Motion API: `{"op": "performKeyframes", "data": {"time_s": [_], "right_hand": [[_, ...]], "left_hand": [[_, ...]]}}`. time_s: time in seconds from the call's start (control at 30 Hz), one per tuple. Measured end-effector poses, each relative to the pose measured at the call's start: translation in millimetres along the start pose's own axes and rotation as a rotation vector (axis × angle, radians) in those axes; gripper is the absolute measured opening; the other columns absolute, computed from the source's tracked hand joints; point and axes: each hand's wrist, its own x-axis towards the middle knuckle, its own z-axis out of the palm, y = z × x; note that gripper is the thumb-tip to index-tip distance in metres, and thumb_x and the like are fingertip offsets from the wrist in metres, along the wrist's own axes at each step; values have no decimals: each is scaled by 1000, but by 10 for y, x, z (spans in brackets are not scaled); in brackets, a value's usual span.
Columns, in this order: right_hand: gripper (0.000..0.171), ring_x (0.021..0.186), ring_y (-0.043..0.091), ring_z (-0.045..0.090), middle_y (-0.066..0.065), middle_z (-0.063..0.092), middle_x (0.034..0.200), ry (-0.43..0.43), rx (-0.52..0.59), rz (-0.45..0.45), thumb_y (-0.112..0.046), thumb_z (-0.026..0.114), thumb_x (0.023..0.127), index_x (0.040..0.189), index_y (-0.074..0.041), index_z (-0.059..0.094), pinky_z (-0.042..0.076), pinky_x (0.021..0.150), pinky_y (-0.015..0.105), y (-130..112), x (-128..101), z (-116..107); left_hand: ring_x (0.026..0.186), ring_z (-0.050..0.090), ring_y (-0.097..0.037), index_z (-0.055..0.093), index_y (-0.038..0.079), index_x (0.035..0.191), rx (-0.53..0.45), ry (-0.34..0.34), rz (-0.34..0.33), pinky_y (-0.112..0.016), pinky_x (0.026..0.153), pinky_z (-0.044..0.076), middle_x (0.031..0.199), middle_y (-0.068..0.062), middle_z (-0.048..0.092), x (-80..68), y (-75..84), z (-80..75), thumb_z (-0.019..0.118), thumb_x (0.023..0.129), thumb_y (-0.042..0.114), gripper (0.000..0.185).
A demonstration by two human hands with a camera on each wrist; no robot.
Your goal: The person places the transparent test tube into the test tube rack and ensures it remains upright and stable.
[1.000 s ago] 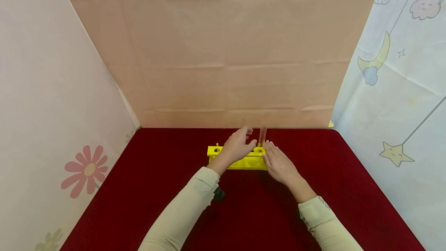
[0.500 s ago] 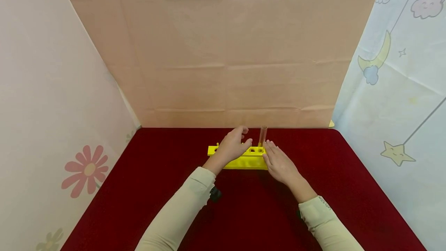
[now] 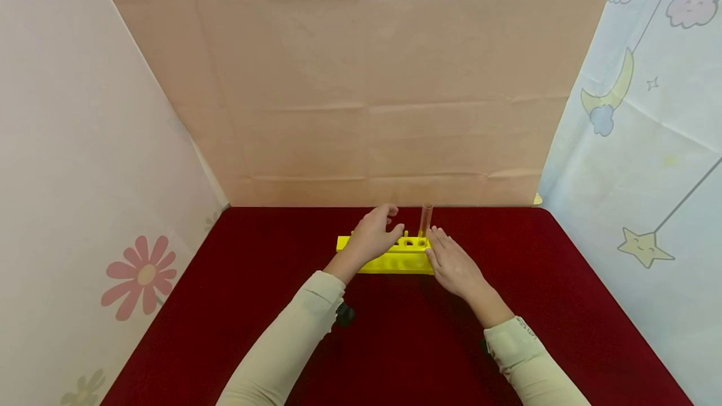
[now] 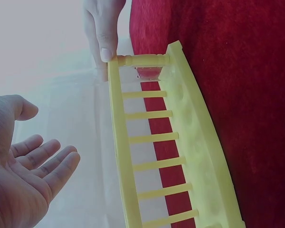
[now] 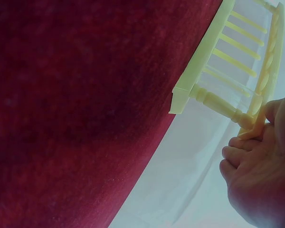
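Note:
A yellow test tube rack (image 3: 395, 262) stands near the table's back edge. A clear test tube (image 3: 426, 219) rises upright at its right rear, with yellow showing through its lower end. My left hand (image 3: 369, 235) hovers over the left part of the rack, covering some holes. In the left wrist view this left hand (image 4: 31, 166) has its fingers spread and holds nothing. My right hand (image 3: 453, 266) holds the rack's right end. The right wrist view shows the right hand (image 5: 261, 166) with the thumb on one side of the top plate's corner and fingers on the other.
A dark red cloth (image 3: 271, 306) covers the table. Behind it hangs a creased tan backdrop (image 3: 361, 80), with pale printed sheets at left and right. Below the left cuff shows a small dark device (image 3: 345, 315).
My left hand has shifted left along the rack, uncovering more holes near the right end. The right hand, rack and test tube have stayed in place.

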Motion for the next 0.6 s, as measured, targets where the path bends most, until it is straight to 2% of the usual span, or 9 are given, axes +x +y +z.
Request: {"op": "performKeyframes", "data": {"time_s": [0.33,0.6], "right_hand": [[55,150,40,27,27,30,160,6,-4,-3,-24,39,110,155,8,28,24,121,53,-12,-6,-14],[55,150,41,26,27,28,161,1,11,4,-24,38,110,155,8,28,24,120,54,-17,-21,0]], "left_hand": [[123,61,-28,53,9,139,-9,12,-3,-41,98,54,138,-6,60,-12,-54,-52,65,99,29,46],[121,61,-21,54,11,139,8,9,-25,-38,97,54,138,-4,60,-42,-79,-79,64,100,31,45]]}}
